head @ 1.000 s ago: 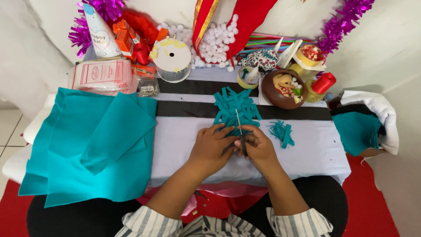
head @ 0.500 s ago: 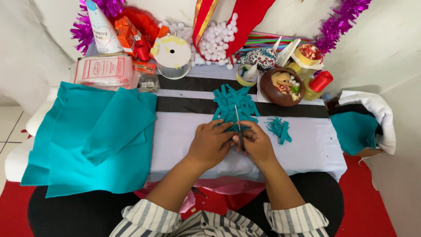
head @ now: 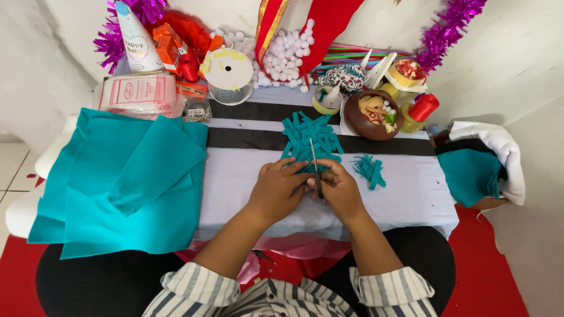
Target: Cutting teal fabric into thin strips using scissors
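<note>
My right hand (head: 342,189) is closed around a pair of scissors (head: 315,167) whose thin blades point away from me into a piece of teal felt (head: 311,138) cut into strips. My left hand (head: 277,188) holds the near edge of that felt piece against the white tablecloth (head: 405,194). Both hands meet at the middle of the table. A small pile of cut teal strips (head: 369,169) lies just right of my right hand.
Large teal felt sheets (head: 117,182) cover the table's left side. Along the back stand a ribbon spool (head: 229,73), a pink packet (head: 138,94), white pom-poms (head: 285,56), a brown bowl (head: 370,111) and a red thread spool (head: 422,107). More teal felt (head: 470,175) rests at right.
My hands and the felt stay in about the same place; the view has shifted slightly. The scissors still sit in the felt's near edge.
</note>
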